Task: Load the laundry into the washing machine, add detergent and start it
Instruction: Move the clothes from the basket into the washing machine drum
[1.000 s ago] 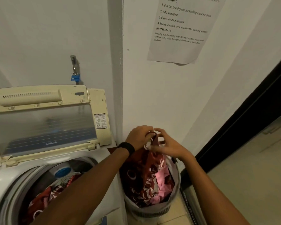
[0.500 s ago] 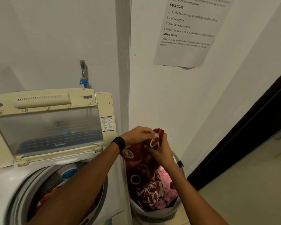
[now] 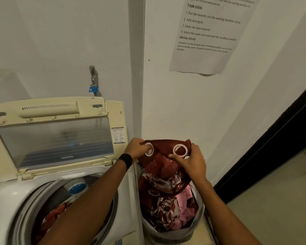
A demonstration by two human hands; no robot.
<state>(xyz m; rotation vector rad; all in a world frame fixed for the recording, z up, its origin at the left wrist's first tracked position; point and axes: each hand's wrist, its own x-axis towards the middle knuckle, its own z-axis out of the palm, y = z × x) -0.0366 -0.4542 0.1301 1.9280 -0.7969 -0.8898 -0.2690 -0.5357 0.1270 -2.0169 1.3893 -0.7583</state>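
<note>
A dark red curtain (image 3: 166,167) with white eyelet rings hangs up out of the grey laundry basket (image 3: 175,235) on the floor at the right. My left hand (image 3: 137,148) grips its top edge at one ring, and my right hand (image 3: 191,160) grips the edge at the other ring, the cloth stretched between them. Pink cloth (image 3: 184,197) lies in the basket beneath it. The top-loading washing machine (image 3: 11,197) stands at the left with its lid (image 3: 55,138) raised. Red patterned laundry (image 3: 51,216) lies in the drum, partly hidden by my left forearm.
A tap with a blue fitting (image 3: 93,82) sticks out of the wall behind the machine. A printed task sheet (image 3: 207,34) hangs on the wall above the basket. A dark door frame (image 3: 272,147) runs along the right, with pale floor (image 3: 272,218) beside it.
My hands have moved apart along the curtain's top edge, spreading it wider and lifting it a little higher above the basket. The view has shifted slightly to the left.
</note>
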